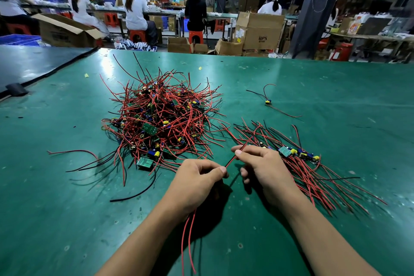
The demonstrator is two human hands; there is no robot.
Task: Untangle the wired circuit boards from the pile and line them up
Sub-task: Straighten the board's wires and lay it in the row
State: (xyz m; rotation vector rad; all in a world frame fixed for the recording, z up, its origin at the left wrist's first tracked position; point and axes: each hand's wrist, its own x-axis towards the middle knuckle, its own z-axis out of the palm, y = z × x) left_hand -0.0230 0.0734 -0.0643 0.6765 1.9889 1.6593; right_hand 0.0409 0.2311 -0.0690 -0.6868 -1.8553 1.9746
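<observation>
Two thin red wires (187,237) trail toward the viewer from under the left hand (199,178), whose curled fingers pinch a taut red wire (231,159). The right hand (265,167) pinches the same wire's upper part. Whether a board sits in either palm cannot be told. Both hands hover over the green matted work table (67,208). Just right of the right hand lies a row of small green circuit boards with red leads (295,154), their wires fanned out. Farther left sits the tangled pile of wired circuit boards (161,119). Beyond, one lone wired board (267,102) lies apart. Brown cardboard boxes (259,31) stand behind the table.
</observation>
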